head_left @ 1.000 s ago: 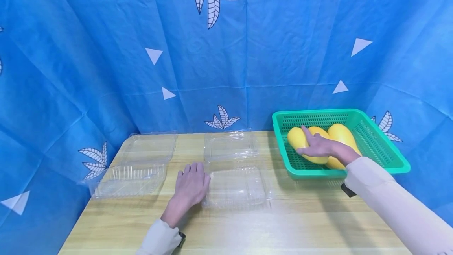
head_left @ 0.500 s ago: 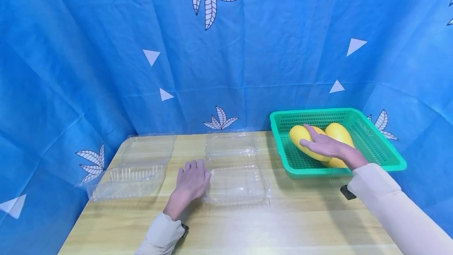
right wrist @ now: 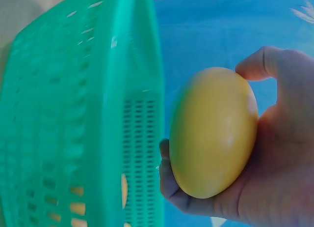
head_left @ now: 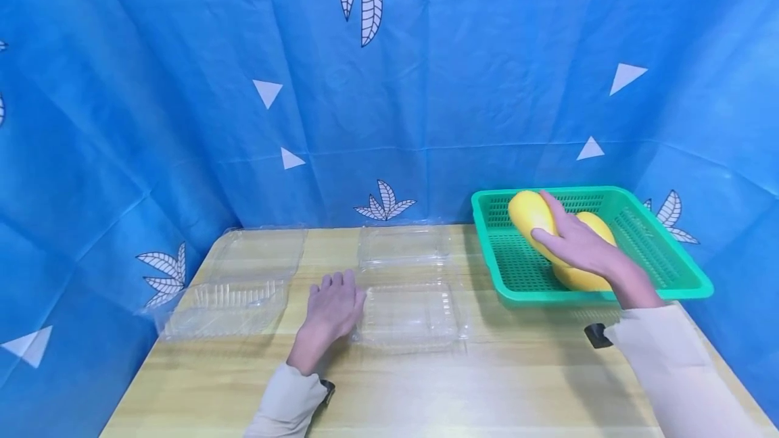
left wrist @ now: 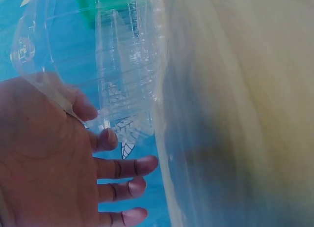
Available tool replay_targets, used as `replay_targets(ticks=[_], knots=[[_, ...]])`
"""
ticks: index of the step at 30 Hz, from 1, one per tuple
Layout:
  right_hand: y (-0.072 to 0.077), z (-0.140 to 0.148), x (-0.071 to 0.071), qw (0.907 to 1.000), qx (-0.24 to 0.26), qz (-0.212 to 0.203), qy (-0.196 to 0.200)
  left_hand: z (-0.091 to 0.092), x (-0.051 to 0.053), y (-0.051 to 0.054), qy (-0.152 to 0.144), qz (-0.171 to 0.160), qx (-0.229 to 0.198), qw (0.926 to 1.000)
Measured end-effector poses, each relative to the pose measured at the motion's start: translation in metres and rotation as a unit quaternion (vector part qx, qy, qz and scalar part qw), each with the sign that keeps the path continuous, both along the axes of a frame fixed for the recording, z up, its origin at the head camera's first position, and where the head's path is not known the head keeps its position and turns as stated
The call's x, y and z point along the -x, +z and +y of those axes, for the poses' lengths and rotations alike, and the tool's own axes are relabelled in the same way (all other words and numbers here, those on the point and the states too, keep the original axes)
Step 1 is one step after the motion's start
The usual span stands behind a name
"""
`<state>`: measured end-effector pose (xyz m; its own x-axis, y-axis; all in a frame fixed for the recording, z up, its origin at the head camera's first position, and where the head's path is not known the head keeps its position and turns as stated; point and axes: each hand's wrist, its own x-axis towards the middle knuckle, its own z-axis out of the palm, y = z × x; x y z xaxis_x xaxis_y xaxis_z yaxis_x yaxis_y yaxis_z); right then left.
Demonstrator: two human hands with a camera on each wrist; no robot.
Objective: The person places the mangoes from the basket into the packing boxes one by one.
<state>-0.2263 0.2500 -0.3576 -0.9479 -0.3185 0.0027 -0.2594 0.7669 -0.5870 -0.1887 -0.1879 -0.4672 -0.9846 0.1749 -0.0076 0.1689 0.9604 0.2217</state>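
My right hand (head_left: 578, 242) grips a yellow mango-like fruit (head_left: 531, 216) above the left part of the green basket (head_left: 500, 295). In the right wrist view, thumb and fingers curl round the fruit (right wrist: 216, 133) beside the basket wall (right wrist: 110, 109). More yellow fruit (head_left: 581, 279) lies in the basket under the hand. My left hand (head_left: 331, 309) is beside the left edge of a clear plastic container (head_left: 410, 316). In the left wrist view, the hand (left wrist: 59, 153) has its fingers loosely extended, and its thumb is at the clear plastic rim (left wrist: 64, 101).
Another clear container (head_left: 225, 309) stands open on the left of the wooden table (head_left: 487, 391), its lid part (head_left: 258, 252) behind it. The lid part (head_left: 403, 245) of the nearer container lies towards the blue curtain (head_left: 365, 100).
My right hand has closed round the leftmost fruit and lifted it off the others, up towards the basket's back edge. My left hand has stayed beside the container.
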Motion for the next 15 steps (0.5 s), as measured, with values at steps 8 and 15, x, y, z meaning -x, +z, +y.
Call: replay_targets(ticks=[8,15], knots=[[0.002,-0.008,-0.013,0.9965,0.049,0.065,-0.018,0.002,0.002,0.001,-0.006,-0.003,-0.009,0.9999],[-0.004,-0.016,-0.027,0.9914,0.08,0.097,-0.035,0.0,-0.001,-0.001,-0.007,-0.003,-0.008,0.9999]])
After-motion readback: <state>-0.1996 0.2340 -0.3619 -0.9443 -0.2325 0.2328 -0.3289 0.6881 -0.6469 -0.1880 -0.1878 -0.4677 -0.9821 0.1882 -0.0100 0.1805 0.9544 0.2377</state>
